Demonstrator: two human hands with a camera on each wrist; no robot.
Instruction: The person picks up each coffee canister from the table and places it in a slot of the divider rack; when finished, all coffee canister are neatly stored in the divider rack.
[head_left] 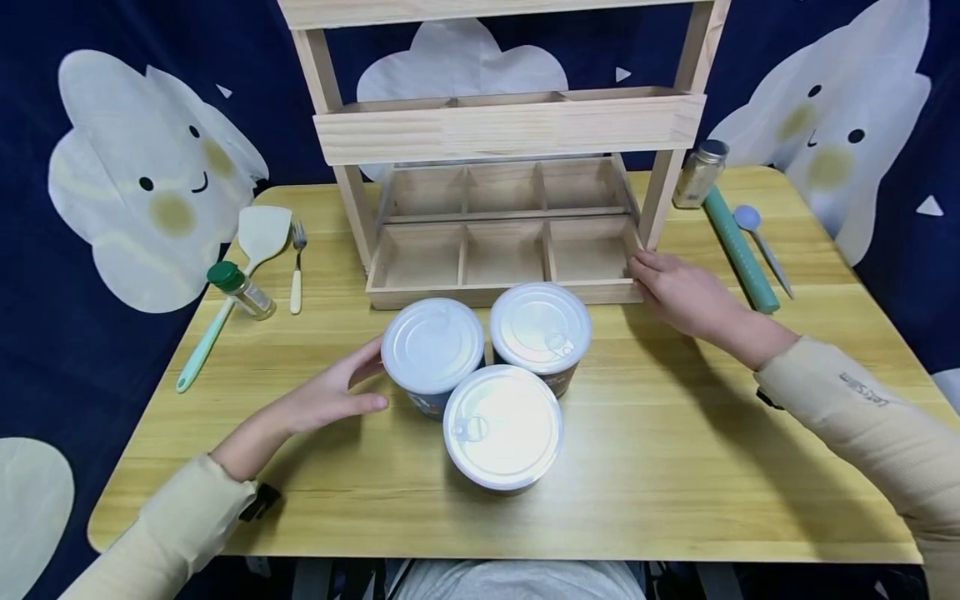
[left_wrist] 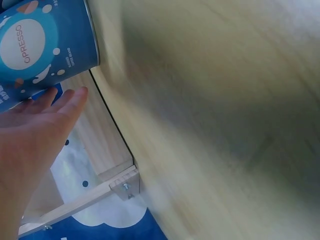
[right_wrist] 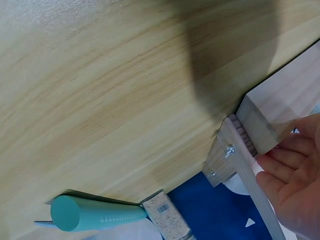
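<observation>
Three round cans with pale lids stand grouped on the table: a left can, a right can and a front can. The left can shows a blue printed side in the left wrist view. My left hand is spread beside it, fingertips right at its side and thumb held away. Behind the cans stands a wooden tiered rack with divided compartments. At the front right corner of its bottom tray, my right hand rests with relaxed fingers touching the wood.
On the left lie a spatula, a fork and a green-capped jar. To the right are a metal-capped jar, a green cylinder and a blue-headed spoon. A cloud-patterned cloth hangs behind the table.
</observation>
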